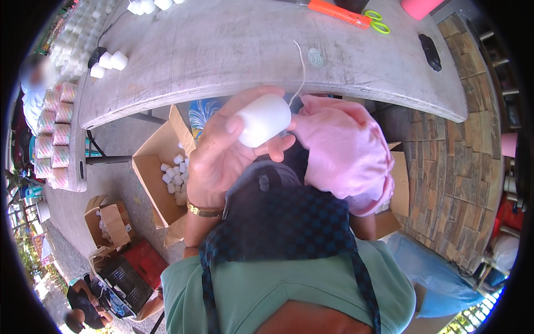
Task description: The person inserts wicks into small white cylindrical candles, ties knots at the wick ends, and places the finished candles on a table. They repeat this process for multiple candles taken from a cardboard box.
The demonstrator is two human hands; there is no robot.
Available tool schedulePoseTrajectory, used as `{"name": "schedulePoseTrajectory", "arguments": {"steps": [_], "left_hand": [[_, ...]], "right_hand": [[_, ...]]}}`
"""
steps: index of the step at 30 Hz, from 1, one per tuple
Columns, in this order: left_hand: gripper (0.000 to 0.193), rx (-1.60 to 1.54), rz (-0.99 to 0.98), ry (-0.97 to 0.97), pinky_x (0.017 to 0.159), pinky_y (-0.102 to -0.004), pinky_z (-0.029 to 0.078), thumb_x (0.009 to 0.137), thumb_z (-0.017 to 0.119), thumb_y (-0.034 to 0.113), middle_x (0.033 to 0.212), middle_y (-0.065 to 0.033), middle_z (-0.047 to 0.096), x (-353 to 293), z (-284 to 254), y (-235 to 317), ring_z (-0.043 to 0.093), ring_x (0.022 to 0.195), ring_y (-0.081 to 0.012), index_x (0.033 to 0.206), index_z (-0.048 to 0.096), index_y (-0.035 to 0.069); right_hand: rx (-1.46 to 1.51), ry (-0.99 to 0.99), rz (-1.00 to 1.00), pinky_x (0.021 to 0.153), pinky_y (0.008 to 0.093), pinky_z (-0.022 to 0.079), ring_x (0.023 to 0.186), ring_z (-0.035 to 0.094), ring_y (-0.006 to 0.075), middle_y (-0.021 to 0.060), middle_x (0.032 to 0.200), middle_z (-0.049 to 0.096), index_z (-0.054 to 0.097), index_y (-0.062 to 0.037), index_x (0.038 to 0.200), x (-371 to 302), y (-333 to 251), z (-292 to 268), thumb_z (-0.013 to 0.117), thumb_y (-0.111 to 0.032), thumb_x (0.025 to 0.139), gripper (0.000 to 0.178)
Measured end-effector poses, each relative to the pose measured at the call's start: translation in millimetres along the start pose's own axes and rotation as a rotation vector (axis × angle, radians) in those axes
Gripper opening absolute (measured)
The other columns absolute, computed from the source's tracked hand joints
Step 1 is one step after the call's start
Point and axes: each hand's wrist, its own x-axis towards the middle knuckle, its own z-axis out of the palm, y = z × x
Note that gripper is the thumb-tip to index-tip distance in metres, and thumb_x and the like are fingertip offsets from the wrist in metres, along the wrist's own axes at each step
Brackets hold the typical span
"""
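Head view: our left hand curls around a white candle.
On the right, pink cloth covers our right hand; we can't tell its grip.

A pink cloth hides the right hand; the left hand covers part of a white cylinder. Beyond both, rightward, the upper edge crops a pink tumbler.
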Motion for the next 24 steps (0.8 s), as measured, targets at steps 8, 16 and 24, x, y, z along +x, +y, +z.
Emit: {"name": "schedulePoseTrajectory", "arguments": {"steps": [8,16,24], "left_hand": [[0.078,-0.024,-0.133,-0.111,0.086,-0.0402,0.053,0.084,0.061,0.042,0.108,-0.0304,0.054,2.0,6.7,-14.8,0.065,0.074,-0.0256,0.133,0.030,-0.011],[0.064,-0.371,-0.181,-0.133,0.086,-0.0375,0.049,0.092,0.052,0.042,0.118,-0.0190,0.056,-6.1,-14.2,-28.2,0.061,0.099,-0.0261,0.134,0.041,-0.004],[0.061,-0.322,-0.156,0.036,0.095,-0.0367,0.046,0.093,0.052,0.042,0.116,-0.0160,0.058,-1.6,-16.3,-28.2,0.059,0.108,-0.0257,0.133,0.041,-0.003]], "right_hand": [[0.642,-0.039,-0.247,0.068,0.0336,0.047,0.076,0.061,0.0237,0.0082,0.076,0.059,0.059,-0.0072,0.091,13.1,21.1,37.6,0.056,-0.015,0.081,0.013],[1.308,-0.187,0.044,0.081,0.0261,0.048,0.092,0.059,0.0159,0.0075,0.100,0.059,0.054,-0.0030,0.116,27.9,-0.8,38.2,0.048,-0.022,0.092,0.032],[1.255,-0.022,0.140,0.085,0.0262,0.046,0.098,0.058,0.0148,0.0098,0.108,0.059,0.054,-0.0003,0.118,26.8,0.0,68.4,0.048,-0.025,0.094,0.035]]}}
